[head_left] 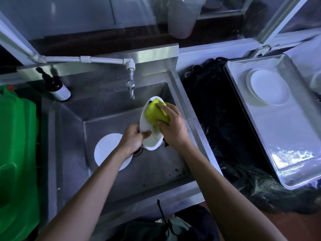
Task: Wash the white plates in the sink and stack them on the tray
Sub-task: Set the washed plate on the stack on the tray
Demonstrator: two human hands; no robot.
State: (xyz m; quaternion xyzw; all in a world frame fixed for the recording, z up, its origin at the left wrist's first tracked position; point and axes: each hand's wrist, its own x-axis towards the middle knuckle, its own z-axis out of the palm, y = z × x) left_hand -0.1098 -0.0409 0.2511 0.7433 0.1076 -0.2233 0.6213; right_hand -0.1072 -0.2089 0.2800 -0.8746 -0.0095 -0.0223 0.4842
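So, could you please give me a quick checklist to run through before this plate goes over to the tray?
1. Plate held securely: ok. The left hand grips the tilted plate at its lower rim, over the sink.
2. Scrubbing finished: cannot tell. The right hand presses the yellow-green sponge on the plate's face.
3. Rinse water ready: not ok. No water shows at the tap.
4. Room on the tray: ok. The tray holds a stack of white plates at its far end.
5. Plates left in the sink: not ok. More plates lie under the left forearm.
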